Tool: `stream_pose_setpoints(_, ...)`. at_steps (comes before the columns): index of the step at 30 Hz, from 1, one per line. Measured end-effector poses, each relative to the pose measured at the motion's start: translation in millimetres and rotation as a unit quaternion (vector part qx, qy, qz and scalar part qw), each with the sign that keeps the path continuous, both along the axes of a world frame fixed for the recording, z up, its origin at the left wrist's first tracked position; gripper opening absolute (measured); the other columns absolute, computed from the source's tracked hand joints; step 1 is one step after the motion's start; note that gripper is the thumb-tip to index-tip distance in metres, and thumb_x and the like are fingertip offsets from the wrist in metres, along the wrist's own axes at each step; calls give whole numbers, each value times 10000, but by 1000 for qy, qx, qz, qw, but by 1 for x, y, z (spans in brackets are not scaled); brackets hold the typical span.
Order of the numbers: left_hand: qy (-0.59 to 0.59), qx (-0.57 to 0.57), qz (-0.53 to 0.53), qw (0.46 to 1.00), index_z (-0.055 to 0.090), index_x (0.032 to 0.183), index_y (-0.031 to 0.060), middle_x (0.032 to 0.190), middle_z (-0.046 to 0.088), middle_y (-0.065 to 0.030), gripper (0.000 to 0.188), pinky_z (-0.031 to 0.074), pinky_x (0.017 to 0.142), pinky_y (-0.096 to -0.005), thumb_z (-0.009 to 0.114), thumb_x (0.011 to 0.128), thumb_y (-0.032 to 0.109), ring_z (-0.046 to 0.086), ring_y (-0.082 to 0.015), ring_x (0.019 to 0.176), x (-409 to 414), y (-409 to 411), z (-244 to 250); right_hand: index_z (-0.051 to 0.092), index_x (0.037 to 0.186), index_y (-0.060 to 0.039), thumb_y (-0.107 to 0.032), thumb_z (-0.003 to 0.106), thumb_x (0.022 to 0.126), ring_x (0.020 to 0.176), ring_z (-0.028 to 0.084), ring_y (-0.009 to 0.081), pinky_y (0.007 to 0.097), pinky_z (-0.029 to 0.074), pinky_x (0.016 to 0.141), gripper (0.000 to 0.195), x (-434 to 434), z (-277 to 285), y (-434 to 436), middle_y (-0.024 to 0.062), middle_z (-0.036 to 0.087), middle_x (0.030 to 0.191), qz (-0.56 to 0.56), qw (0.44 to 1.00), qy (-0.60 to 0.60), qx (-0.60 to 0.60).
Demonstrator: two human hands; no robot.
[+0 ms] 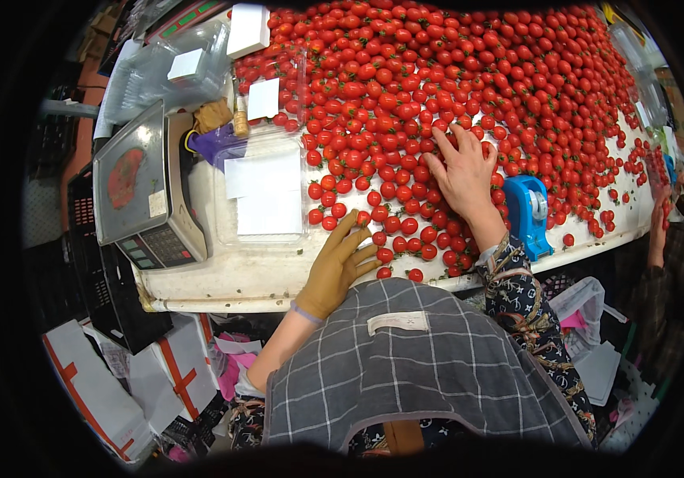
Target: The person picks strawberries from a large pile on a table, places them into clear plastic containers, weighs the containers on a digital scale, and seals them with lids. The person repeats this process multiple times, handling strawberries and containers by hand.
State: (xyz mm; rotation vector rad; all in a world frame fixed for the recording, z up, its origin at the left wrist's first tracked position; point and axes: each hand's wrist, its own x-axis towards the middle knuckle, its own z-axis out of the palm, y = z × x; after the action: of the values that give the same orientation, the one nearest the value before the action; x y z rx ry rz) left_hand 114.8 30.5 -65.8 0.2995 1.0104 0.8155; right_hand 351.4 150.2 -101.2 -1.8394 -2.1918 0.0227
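Cherry tomatoes (386, 98) with green stems spread thickly over the white tabletop (246, 284). In a tan glove, my left hand (342, 263) rests at the near edge of the tomatoes. Its fingers are apart, with a fingertip beside a single tomato (363, 218); whether it touches the fruit I cannot tell. My bare right hand (466, 170) lies palm down among the tomatoes, fingers spread, and what is under the palm is hidden. Left of the fruit lies a clear plastic clamshell box (261, 242) with white labels. A blue tape dispenser (527, 218) stands beside my right forearm.
A digital scale (144, 185) stands at the left. Behind it are stacked clear plastic boxes (153, 77) and a purple cloth (216, 143). White cartons (100, 388) with red tape sit below the table's left end. Another person's hand (658, 227) shows at the far right.
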Motion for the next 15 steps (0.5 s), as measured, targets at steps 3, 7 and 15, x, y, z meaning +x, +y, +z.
stream_pose_setpoints(3, -46, -34, 12, 998, 253, 1492, 150, 1317, 481, -106, 567, 456, 977, -461, 478, 987, 273, 540, -276, 1130, 11, 19, -2, 583, 1230, -148, -403, 597, 877, 1126, 498, 258, 475, 316, 947, 437, -7, 0, -12, 107, 512, 1286, 28, 998, 48, 1)
stream_pose_setpoints(7, -103, -92, 27, 990, 413, 1379, 161, 1283, 507, -123, 461, 461, 949, -513, 458, 988, 401, 538, -295, 1129, 21, 42, -17, 614, 1114, -130, -353, 631, 848, 1072, 513, 273, 476, 379, 848, 348, -40, 4, -31, 91, 527, 1174, 46, 993, 106, 11)
stream_pose_setpoints(15, -284, 52, 127, 949, 566, 1148, 156, 1081, 584, -42, 327, 471, 891, -294, 442, 1001, 420, 559, -165, 1018, 44, 44, -66, 575, 1088, -40, -174, 642, 808, 978, 552, 272, 407, 393, 840, 318, -91, 24, -71, 94, 542, 1179, 97, 949, 298, -15)
